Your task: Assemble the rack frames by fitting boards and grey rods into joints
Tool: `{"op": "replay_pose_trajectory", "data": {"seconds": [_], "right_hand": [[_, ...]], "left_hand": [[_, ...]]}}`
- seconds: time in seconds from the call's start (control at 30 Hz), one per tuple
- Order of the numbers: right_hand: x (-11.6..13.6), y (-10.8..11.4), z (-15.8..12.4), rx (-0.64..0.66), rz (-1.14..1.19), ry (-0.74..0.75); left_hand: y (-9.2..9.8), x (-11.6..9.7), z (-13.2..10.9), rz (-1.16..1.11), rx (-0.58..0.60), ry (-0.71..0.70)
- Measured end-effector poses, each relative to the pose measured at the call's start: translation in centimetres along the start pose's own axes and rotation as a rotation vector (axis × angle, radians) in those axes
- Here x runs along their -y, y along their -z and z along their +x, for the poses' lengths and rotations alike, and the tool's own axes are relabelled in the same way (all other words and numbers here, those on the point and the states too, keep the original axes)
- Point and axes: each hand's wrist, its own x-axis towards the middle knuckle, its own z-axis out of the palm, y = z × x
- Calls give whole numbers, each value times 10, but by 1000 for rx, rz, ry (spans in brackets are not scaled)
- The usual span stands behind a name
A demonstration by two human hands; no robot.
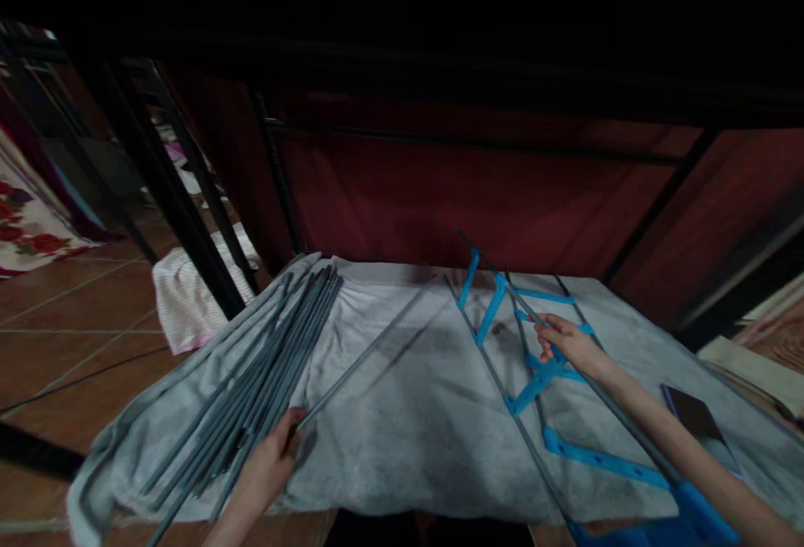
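Note:
My left hand (271, 453) is closed around the near end of a thin grey rod (368, 354), which slants away above the light grey cloth (433, 446). On the right stands a frame of grey rods joined by blue plastic connector strips (491, 312). My right hand (561, 340) pinches one of its upper rods (523, 305), close to a blue strip (533, 385) that crosses below the fingers. Beside my left hand lies a loose bundle of grey rods (282, 363).
A dark phone (697, 420) lies on the cloth at the right. Black metal posts (160, 170) stand to the left, and a dark beam hangs overhead. Behind the cloth is a dark red panel (402, 195). A striped cloth (188, 296) drapes at the left above the tiled floor.

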Motion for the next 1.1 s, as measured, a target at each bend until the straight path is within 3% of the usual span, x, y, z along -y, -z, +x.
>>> {"op": "replay_pose_trajectory", "data": {"seconds": [0.1,0.23,0.33,0.5,0.8,0.93,1.1], "right_hand": [[-1,9,1,-14,16,-34],[8,8,12,-98,47,-85],[14,5,26,-111,-20,-69],[22,-2,56,-56,-93,-53],[24,-18,110,-81,-91,-25],[19,-16,124,-44,-161,-46],[15,-2,131,10,-150,-94]], "left_hand": [[-11,7,1,18,71,-29],[-28,-11,23,131,184,-80],[-39,-35,36,246,234,-132],[-62,-82,53,414,210,-207],[-122,-170,101,289,170,-407],[-120,-186,108,185,187,-302],[-79,-182,116,57,-5,-196]]}}
